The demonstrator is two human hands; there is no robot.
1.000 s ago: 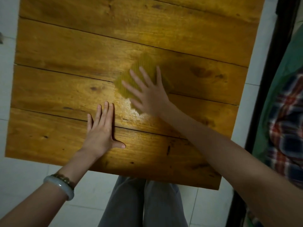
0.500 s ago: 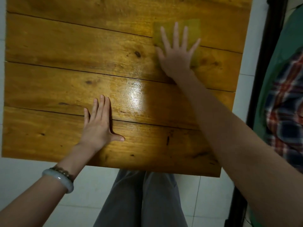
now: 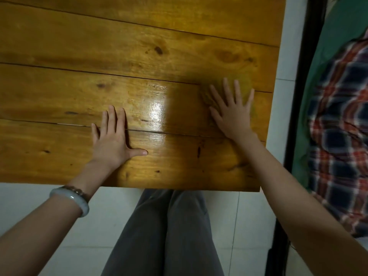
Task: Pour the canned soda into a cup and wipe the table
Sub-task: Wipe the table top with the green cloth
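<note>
Both hands flat on table [image 3: 99,46].
Left hand [image 3: 113,140] spread, holding nothing; right hand [image 3: 233,114], at 3 o'clock, splayed, pressing cloth [image 3: 246,85].

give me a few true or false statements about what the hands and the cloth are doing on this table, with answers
1. The right hand presses flat, fingers spread, on the yellow cloth. True.
2. The left hand grips a soda can. False: it lies flat on the wooden table, holding nothing.
3. The yellow cloth lies near the table's right edge. True.
4. A pale bracelet sits on the right wrist. False: it is on the left wrist.
</note>
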